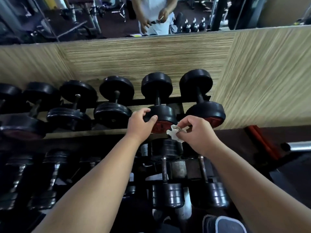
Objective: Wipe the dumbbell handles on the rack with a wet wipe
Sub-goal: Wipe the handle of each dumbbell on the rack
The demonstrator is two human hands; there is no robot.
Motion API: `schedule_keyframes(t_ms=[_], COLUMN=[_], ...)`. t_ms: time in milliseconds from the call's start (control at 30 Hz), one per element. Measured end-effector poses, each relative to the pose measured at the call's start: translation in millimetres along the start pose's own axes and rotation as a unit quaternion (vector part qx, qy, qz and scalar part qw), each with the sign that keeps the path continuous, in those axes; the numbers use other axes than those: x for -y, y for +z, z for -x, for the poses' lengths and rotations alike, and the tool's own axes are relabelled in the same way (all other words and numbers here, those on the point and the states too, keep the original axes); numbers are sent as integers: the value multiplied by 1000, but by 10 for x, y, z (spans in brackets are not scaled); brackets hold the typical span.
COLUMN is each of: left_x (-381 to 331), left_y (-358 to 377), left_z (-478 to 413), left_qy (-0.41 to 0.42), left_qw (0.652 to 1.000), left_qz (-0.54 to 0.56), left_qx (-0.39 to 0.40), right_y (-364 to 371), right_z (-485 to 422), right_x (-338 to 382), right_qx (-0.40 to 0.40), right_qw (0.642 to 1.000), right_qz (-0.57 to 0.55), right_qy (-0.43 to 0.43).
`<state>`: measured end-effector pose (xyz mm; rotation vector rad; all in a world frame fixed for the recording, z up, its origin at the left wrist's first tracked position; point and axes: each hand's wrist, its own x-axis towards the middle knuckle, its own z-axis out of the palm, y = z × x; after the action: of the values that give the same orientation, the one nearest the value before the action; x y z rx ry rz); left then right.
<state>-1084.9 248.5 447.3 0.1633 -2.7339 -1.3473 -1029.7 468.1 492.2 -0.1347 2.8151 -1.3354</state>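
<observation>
Black dumbbells lie in a row on the top shelf of the rack (101, 131). My left hand (140, 123) grips the near head of the second dumbbell from the right (164, 113), whose dark handle (157, 100) runs back to its far head. My right hand (196, 132) pinches a crumpled, dirty white wet wipe (174, 133) just in front of that dumbbell's red end cap. The rightmost dumbbell (204, 111) stands beside it, its handle (200, 96) bare.
A wood-grain wall panel (143, 64) backs the rack, with a mirror (101, 17) above it. Lower shelves hold chrome-ended dumbbells (168, 194). A wood-grain side panel (269, 81) closes off the right. A silver bar end (299, 146) juts in at right.
</observation>
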Motion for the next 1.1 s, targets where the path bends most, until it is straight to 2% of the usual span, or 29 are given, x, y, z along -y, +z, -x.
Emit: schedule_keyframes(t_ms=[167,267,367,467,600,800,900,1100], left_x=[71,145,281,366,448,498,487,478], left_y=[335,626,830,876,907,937,925,927], left_z=[-573,-792,-822,-869,-875,-883,-879,-880], left_qy=[-1,21,52,106,166,174,176,181], left_qw=[998,998,987,975,964,960,961,960], left_qz=[30,-27,-78,-90,-90,-96,-93,-82], left_qx=[-62,-59,-134,-173,-186,-196,-190,-199], right_y=[5,18,101,211,313,577,751,872], right_z=[-621,-1016,-1335,-1595,-1908,-2529,-2808,-2832], right_x=[-87,-144,-233,-321,-433,-458,-399,-524], right_qx=[-11,-18,-25,-23,-31,-38,-43,67], right_qw=[1000,1000,999,998,996,996,998,992], right_qz=[0,3,-9,-25,-42,-37,8,109], right_qy=[9,20,31,49,76,72,51,1])
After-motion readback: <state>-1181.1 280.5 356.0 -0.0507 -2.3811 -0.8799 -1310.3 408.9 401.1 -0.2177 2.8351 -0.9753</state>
